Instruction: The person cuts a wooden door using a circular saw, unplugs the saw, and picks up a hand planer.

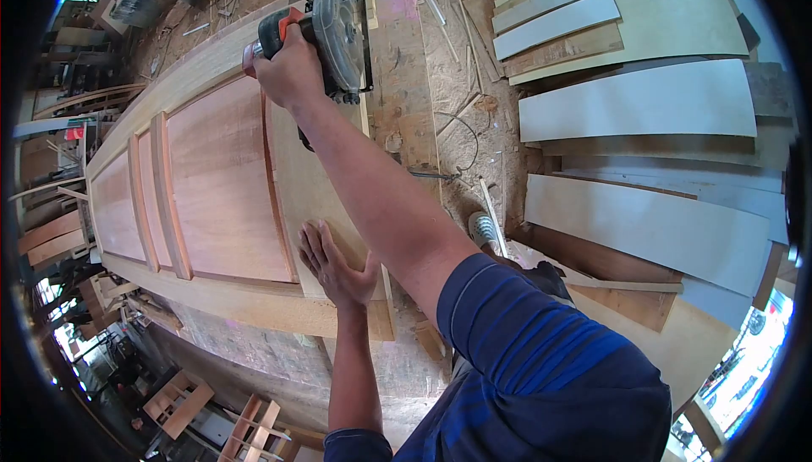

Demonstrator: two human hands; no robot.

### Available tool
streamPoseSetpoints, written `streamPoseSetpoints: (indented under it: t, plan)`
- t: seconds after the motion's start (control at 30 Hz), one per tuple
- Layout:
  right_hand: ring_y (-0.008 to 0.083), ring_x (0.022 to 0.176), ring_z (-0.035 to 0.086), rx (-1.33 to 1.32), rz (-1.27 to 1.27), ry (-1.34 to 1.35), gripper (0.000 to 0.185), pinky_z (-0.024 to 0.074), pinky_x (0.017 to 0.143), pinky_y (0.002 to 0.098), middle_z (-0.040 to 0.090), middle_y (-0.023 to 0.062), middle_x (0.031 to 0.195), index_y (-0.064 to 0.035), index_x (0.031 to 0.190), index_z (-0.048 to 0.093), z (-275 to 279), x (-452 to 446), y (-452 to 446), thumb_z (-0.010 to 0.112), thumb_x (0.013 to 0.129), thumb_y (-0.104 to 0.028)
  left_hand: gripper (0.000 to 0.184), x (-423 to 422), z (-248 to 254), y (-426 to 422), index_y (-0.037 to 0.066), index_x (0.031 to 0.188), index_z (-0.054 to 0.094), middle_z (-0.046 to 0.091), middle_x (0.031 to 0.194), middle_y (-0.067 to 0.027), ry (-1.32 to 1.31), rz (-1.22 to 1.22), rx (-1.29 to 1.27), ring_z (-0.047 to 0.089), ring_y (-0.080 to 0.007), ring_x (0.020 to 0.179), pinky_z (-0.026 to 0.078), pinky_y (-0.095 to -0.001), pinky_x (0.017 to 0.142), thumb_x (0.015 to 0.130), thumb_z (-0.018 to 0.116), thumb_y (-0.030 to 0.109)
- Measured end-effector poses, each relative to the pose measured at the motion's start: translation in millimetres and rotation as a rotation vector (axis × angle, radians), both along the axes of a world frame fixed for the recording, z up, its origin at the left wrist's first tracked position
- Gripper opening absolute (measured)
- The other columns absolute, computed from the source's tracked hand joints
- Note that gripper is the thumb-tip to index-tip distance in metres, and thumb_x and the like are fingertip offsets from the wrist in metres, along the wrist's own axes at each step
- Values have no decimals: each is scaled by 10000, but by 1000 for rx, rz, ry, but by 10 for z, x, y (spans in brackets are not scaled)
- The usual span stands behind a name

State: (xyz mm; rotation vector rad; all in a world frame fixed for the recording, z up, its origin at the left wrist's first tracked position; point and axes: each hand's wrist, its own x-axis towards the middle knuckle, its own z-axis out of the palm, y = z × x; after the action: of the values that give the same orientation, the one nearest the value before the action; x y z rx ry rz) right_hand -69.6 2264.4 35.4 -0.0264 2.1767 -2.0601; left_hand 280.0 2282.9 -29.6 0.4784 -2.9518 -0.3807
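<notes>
My right hand point(293, 69) is wrapped around the rear handle of a circular saw point(340, 35) with a red and black grip. The saw sits at the far end of a pale wooden board point(309, 179), near its right edge. My left hand point(341, 269) lies flat on the near end of this board, fingers spread. To the left, a framed wooden door point(222, 179) with reddish panels lies flat, and the pale board rests across its end. Where the blade meets the wood is hidden.
A worn, stained plank point(404, 82) runs right of the saw. A dark cord point(436, 176) trails over the sawdust-covered floor point(474, 124). Cut white-faced boards point(643, 103) are stacked to the right. A shoe point(483, 229) shows beside a thin strip point(491, 213). Wooden frames point(179, 403) stand lower left.
</notes>
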Motion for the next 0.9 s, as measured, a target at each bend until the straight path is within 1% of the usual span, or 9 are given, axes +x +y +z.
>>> streamPoseSetpoints:
  t: [0.2,0.3,0.33,0.43,0.63,0.83,0.9]
  plan:
    - [481,1172,687,11,19,-20,574,532,1048,521,718,319,1203,23,1326,522,24,-47,22,758,934,-323,1130,3,-9,-4,52,1664,337,292,1737,-252,9,-3,5,220,-459,1633,172,-639,1310,748,862,455]
    - [445,1143,717,1,-42,-40,517,554,1015,481,744,281,1162,34,1283,584,6,-87,-33,776,878,-223,1119,-6,18,3,46,1659,343,297,1733,-257,8,-1,13,224,-466,1629,172,-637,1313,741,859,426]
    - [445,1145,717,13,-48,-31,523,553,1019,480,743,283,1163,35,1288,583,-9,-104,-41,776,876,-223,1117,-13,31,9,44,1657,345,299,1731,-259,5,2,17,226,-468,1627,172,-636,1314,738,859,416]
    - [444,1150,716,37,-51,-18,529,550,1029,476,742,287,1165,35,1292,584,13,-143,-46,776,872,-222,1120,-14,37,-9,-17,1628,366,341,1696,-298,-8,-17,-32,275,-503,1594,207,-637,1298,850,788,669]
    - [437,1152,718,26,-46,-25,498,550,1033,473,745,276,1172,23,1259,590,3,-242,-65,778,867,-221,1089,-14,26,-25,-8,1634,359,336,1695,-307,6,-28,-23,278,-509,1591,210,-640,1295,863,789,629]
    - [434,1151,719,46,-45,-16,504,552,1029,473,746,276,1175,24,1263,590,19,-333,-60,780,866,-221,1090,-14,24,-19,-9,1637,353,332,1698,-307,-8,-12,-24,279,-507,1591,206,-645,1295,864,772,636]
    - [435,1149,718,33,-37,-13,512,553,1028,473,745,277,1176,27,1268,590,25,-357,-47,782,866,-225,1098,-3,11,-9,24,1651,343,319,1712,-285,5,-3,-3,254,-503,1604,199,-642,1303,797,831,512]
